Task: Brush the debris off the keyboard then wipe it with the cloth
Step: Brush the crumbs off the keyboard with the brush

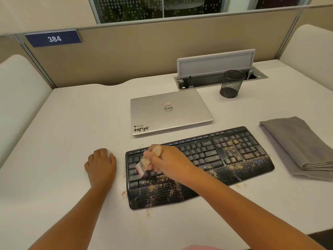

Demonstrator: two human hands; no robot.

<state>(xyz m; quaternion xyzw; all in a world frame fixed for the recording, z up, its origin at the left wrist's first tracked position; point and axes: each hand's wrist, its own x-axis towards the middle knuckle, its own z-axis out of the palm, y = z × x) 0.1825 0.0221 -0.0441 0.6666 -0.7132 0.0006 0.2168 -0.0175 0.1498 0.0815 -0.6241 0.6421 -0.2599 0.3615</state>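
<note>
over the left end of the keyboard (198, 165) on the table (72, 123), right hand (167, 163) fingers clamped round a wooden brush (146, 164), bristles down on the keys, sandy debris (232, 152) across keys and palm rest, left hand (101, 165) flat beside it, fingers loosely together, folded grey cloth (295, 147) lying right of the keyboard

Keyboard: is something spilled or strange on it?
Yes. Tan crumbs lie scattered over the keyboard, thickest on the number pad and palm rest, with some spilled onto the desk by its left edge. Nothing looks damaged.
</note>
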